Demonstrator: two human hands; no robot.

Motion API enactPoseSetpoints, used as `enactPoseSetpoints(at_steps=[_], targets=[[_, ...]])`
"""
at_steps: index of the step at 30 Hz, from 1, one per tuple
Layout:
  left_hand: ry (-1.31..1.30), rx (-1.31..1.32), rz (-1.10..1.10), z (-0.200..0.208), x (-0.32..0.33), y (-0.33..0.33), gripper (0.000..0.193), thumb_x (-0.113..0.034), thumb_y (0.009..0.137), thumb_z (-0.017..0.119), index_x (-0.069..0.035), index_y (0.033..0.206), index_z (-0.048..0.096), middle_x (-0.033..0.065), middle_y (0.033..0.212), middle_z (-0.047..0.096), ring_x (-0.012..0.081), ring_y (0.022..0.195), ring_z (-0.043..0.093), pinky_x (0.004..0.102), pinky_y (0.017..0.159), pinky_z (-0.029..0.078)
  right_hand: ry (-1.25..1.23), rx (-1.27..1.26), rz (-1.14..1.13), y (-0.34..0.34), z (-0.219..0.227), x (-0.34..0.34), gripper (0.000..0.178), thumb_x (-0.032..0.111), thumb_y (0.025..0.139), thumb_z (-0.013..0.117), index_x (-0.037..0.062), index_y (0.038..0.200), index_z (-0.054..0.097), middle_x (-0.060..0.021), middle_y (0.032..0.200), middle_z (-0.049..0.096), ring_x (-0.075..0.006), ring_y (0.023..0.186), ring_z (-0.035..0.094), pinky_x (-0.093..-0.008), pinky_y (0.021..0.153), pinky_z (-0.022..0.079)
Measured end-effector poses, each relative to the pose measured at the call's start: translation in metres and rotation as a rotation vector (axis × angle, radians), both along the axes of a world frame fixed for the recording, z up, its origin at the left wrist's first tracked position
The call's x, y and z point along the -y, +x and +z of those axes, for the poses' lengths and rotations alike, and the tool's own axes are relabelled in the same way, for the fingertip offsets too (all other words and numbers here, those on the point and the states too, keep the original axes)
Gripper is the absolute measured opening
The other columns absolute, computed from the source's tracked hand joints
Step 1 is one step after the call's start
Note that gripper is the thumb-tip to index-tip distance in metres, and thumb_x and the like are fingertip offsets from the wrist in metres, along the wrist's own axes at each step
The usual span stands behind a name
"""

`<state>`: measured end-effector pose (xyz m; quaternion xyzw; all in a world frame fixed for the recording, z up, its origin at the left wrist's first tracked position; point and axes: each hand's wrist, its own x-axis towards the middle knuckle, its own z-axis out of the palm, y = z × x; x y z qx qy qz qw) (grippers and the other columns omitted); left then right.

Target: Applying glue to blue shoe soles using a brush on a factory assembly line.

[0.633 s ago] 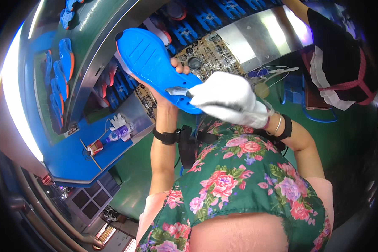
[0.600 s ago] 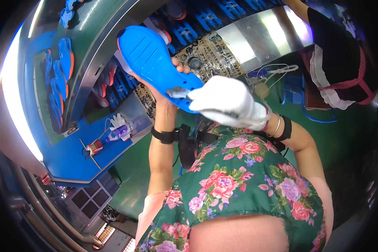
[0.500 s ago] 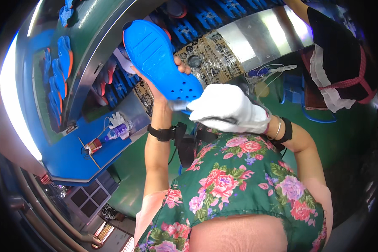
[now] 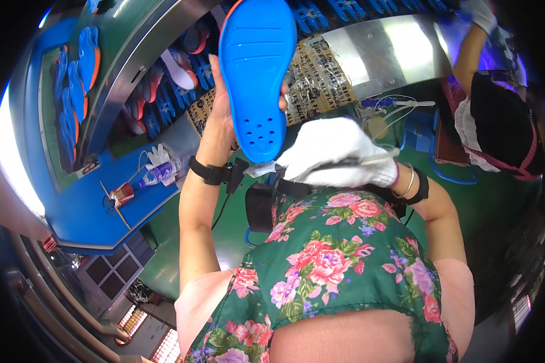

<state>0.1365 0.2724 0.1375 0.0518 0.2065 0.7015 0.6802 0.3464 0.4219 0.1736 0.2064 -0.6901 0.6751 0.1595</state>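
Note:
My bare left hand [image 4: 223, 100] is closed around a blue shoe insole [image 4: 255, 72]. The thumb lies along its left edge, and fingertips show at its right edge. The insole stands lengthwise, with grooves across its wide part and several round holes at the narrow end. A white glove covers my right hand [image 4: 336, 151], closed on a slim brush with a pale handle [image 4: 375, 158]. The brush's whitish tip [image 4: 261, 169] is just below the insole's narrow end; whether they touch I cannot tell.
Beyond the insole runs a curved metal rail [image 4: 387, 48] with a taped cardboard patch [image 4: 321, 78]. More insoles [image 4: 79, 78] lie at the left. A purple-labelled bottle [image 4: 157, 174] and a red container [image 4: 122, 195] rest on the blue ledge. A co-worker [image 4: 496, 109] is at the right.
My left hand has brought the insole rightward and turned it more upright, so its narrow end points at me. The brush tip has gone from beside that end to below it.

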Motion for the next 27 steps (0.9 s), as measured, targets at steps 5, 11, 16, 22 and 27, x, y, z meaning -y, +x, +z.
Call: enactPoseSetpoints(at_steps=[5,11,16,22,27], targets=[[-0.164,-0.049,-0.041,0.003,-0.008,-0.002,0.121,-0.095,0.074,0.044,-0.004,0.153,0.040,0.0280,0.122,0.064,0.0396,0.093,0.072,0.0545,0.075,0.062,0.287,-0.110,-0.152,-0.001,-0.009,0.005,0.022,0.009,0.080,0.078,0.0145,0.102,0.076,-0.0067,0.102,0.075,-0.0271,0.089,0.070,-0.0385,0.081,0.057],[-0.192,-0.179,-0.169,-0.007,-0.002,-0.015,0.114,-0.090,0.079,0.045,-0.004,0.153,0.041,0.0256,0.126,0.065,0.0384,0.095,0.073,0.0558,0.083,0.063,0.192,-0.054,-0.152,-0.012,-0.009,-0.008,0.013,0.008,0.079,0.079,0.0107,0.092,0.078,-0.0056,0.096,0.076,-0.0248,0.090,0.072,-0.0365,0.083,0.056],[-0.137,0.008,0.014,-0.014,-0.007,-0.002,0.115,-0.093,0.081,0.033,-0.003,0.153,0.040,0.0261,0.127,0.065,0.0380,0.104,0.070,0.0578,0.083,0.061,-0.314,0.383,0.045,-0.001,-0.005,-0.011,0.012,0.001,0.082,0.080,0.0018,0.093,0.078,-0.0112,0.099,0.077,-0.0186,0.093,0.073,-0.0317,0.087,0.058],[0.105,0.185,0.149,-0.053,0.004,0.029,0.083,-0.068,0.102,0.033,-0.001,0.150,0.042,0.0266,0.135,0.060,0.0400,0.117,0.064,0.0529,0.102,0.054,-0.327,0.411,-0.461,-0.007,0.015,-0.034,0.018,-0.004,0.083,0.075,-0.0001,0.099,0.079,-0.0153,0.107,0.077,-0.0204,0.098,0.073,-0.0333,0.090,0.057],[-0.353,-0.430,0.365,-0.020,-0.010,0.079,0.053,-0.039,0.110,0.041,-0.002,0.148,0.044,0.0201,0.143,0.055,0.0332,0.129,0.058,0.0494,0.112,0.047,-0.005,0.212,-0.494,-0.008,0.004,-0.048,0.021,-0.001,0.082,0.079,0.0017,0.102,0.079,-0.0134,0.103,0.078,-0.0212,0.095,0.074,-0.0341,0.088,0.058]])
